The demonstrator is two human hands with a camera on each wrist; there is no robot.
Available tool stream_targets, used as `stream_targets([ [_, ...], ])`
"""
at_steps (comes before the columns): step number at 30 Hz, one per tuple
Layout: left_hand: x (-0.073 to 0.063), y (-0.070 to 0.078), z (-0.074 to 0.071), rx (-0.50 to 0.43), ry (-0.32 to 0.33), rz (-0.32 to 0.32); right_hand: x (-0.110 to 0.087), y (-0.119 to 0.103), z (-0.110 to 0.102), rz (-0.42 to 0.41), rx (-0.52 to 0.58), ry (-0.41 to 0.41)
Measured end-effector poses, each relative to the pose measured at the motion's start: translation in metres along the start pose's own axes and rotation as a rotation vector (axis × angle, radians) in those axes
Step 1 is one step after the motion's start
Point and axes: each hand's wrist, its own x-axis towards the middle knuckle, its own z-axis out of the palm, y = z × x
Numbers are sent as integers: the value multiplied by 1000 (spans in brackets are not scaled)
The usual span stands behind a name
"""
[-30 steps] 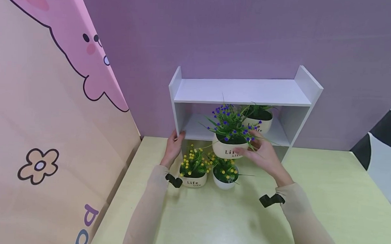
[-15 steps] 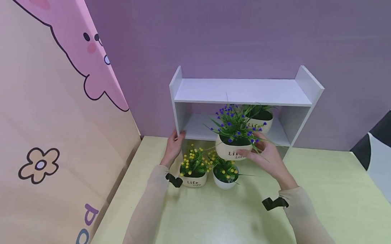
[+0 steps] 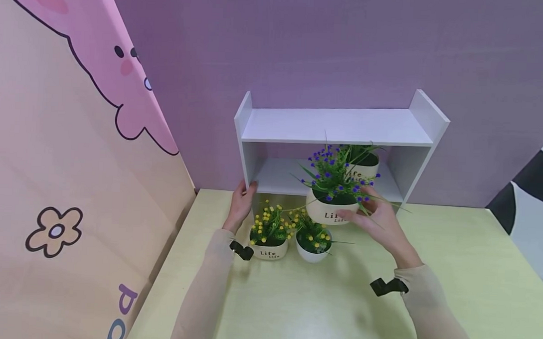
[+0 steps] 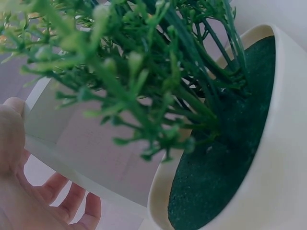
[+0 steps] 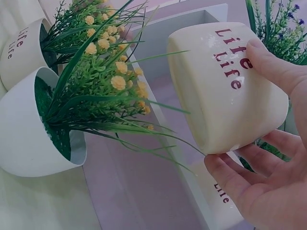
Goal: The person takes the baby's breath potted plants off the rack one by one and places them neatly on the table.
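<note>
My right hand (image 3: 379, 223) holds a potted plant with blue-purple flowers (image 3: 332, 211) in front of the white shelf (image 3: 336, 127), off the table. In the right wrist view the thumb presses the lettered face of its cream pot (image 5: 225, 86), and the fingers curl round the other side. My left hand (image 3: 241, 206) grips the shelf's left side panel. In the left wrist view its fingers (image 4: 72, 199) curl round that panel's edge. Below stand two yellow-flowered plants, one in a cream pot (image 3: 268, 252), one in a round white pot (image 3: 311, 254).
Another cream-potted plant (image 3: 366, 168) stands on the middle board at the right, partly hidden by the held plant. A purple wall (image 3: 338, 47) rises behind the shelf. At the left is a printed panel (image 3: 74, 157); the pale table (image 3: 293, 305) spreads in front.
My right hand has carried the blue-flowered plant to the right and slightly down, so it covers more of the plant behind. The left hand has stayed on the shelf's side panel.
</note>
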Motion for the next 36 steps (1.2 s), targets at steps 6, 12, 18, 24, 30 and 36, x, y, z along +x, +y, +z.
stream_targets([
  [6, 0, 0, -1, -4, -2, 2, -4, 6, -2, 13, 17, -9],
  [12, 0, -1, -1, 0, 6, 2, -8, 9, -5, 28, 57, -23],
  [18, -2, -1, 0, 0, 12, 2, -11, 12, -8, 37, 111, -35],
  [24, -1, -2, 1, 3, 8, 3, -17, 17, -13, 63, 115, -26],
  [30, -1, -1, 2, -7, 11, 1, -23, 22, -15, 97, 138, -16],
  [36, -1, -1, 2, -15, 8, -6, -27, 28, -17, 113, 132, -12],
])
